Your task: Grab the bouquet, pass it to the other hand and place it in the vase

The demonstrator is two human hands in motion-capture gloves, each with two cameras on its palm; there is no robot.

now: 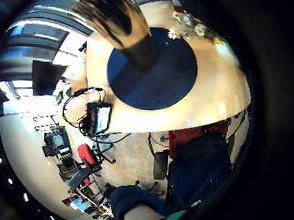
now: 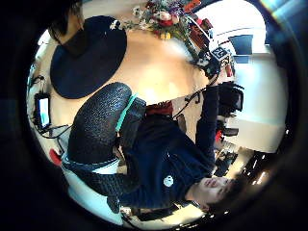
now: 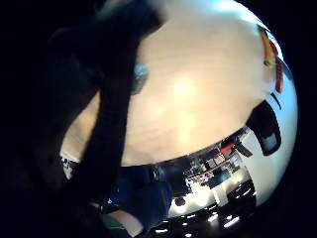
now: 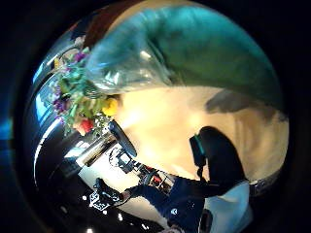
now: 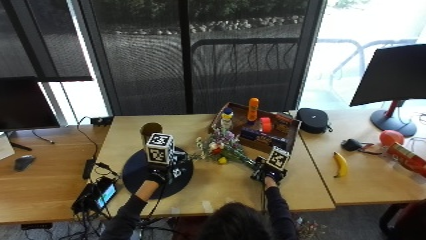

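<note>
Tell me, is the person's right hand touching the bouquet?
Touching. In the right thumb side palm view the bouquet, in its clear wrap, lies right against that palm; the outside view shows the right hand at its stem end.

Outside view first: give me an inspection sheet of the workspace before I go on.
Surface: wooden table, round dark mat at the left.
Job's things: bouquet lying mid-table; vase upright behind the mat.
Clutter: tray of bottles, banana, black case.
Grips: right hand at the bouquet's stem end; left hand over the mat, holding nothing.
Cables: several around the small screen device.
Surroundings: windows, monitors either side.
</note>
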